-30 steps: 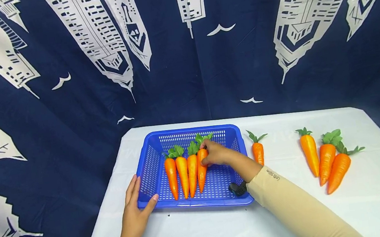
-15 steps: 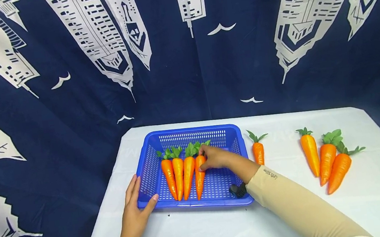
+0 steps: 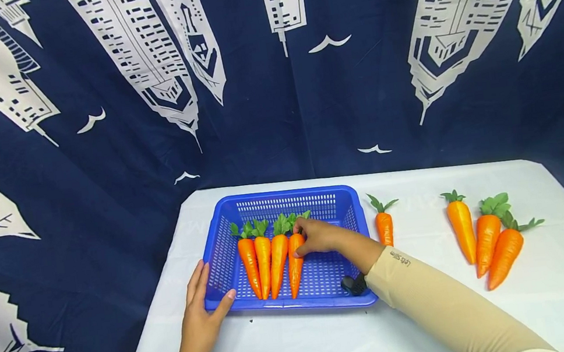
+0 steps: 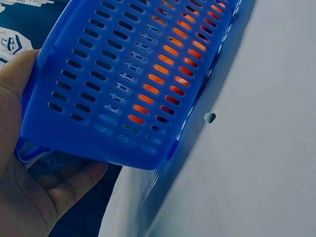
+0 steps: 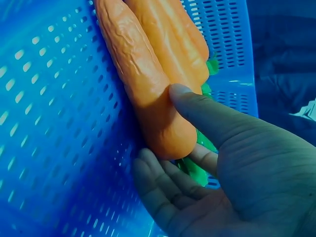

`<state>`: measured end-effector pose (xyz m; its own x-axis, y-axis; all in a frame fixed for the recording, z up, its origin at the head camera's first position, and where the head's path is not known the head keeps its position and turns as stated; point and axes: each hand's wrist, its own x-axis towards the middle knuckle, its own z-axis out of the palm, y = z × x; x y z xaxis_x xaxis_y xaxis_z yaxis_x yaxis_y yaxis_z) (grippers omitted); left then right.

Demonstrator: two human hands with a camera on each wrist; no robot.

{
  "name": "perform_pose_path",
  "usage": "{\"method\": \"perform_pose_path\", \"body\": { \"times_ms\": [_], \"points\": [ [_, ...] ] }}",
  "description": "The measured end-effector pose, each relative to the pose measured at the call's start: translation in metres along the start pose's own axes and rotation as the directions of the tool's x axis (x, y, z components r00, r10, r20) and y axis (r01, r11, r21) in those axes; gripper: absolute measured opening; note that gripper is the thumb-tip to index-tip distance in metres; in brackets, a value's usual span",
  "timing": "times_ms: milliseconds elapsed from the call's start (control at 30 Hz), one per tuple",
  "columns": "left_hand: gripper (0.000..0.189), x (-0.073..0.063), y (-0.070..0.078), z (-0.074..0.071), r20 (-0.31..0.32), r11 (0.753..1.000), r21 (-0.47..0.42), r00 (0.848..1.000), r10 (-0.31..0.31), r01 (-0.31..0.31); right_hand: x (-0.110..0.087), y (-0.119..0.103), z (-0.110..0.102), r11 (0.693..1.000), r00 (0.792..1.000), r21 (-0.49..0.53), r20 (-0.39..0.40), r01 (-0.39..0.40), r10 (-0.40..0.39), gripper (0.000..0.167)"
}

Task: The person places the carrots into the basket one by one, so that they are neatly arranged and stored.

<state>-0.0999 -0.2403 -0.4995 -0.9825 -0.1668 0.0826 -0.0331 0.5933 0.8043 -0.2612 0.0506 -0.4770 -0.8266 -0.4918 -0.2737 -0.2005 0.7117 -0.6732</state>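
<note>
Inside a blue plastic basket (image 3: pixel 298 308), several orange carrots with green leafy tops lie side by side, tips toward the person. My right hand (image 3: pixel 321 236) holds the rightmost carrot (image 3: pixel 295 274) near its leafy end. In the right wrist view the thumb presses on that carrot (image 5: pixel 143 74) and curled fingers (image 5: pixel 158 182) sit round its thick end, while the leaves are partly hidden. At the basket's near left corner rests my left hand (image 3: pixel 200 318), thumb at the front rim and fingers fairly straight along the left side. Orange shows through the basket wall (image 4: pixel 89 103) in the left wrist view.
One carrot (image 3: pixel 384 228) lies just right of the basket, partly hidden by the right arm. Further right on the white table (image 3: pixel 324 347) are a yellower carrot (image 3: pixel 461 230) and two orange ones. A dark blue curtain (image 3: pixel 256 138) with white buildings hangs behind.
The row of carrots in the basket has shifted left and slightly toward the person, packing closer. My right hand moved a little the same way with its carrot. The left hand stayed put.
</note>
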Motion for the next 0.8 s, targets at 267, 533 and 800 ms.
{"method": "perform_pose_path", "body": {
  "times_ms": [267,533,800],
  "points": [
    [0.082,0.0,0.001,0.0,0.002,1.0,-0.001,1.0,0.001,-0.001,0.0,0.002,-0.002,1.0,0.997,0.013,-0.081,-0.012,0.013,0.05],
    [0.082,0.0,0.002,0.0,0.002,1.0,-0.001,1.0,-0.007,0.007,0.002,0.002,-0.007,0.992,0.974,0.127,-0.226,0.005,0.024,0.05],
    [0.083,-0.001,0.002,-0.001,0.004,1.0,0.002,1.0,-0.012,0.012,-0.001,0.0,-0.017,0.973,0.947,0.217,-0.322,0.082,-0.008,0.044]
  ]
}}
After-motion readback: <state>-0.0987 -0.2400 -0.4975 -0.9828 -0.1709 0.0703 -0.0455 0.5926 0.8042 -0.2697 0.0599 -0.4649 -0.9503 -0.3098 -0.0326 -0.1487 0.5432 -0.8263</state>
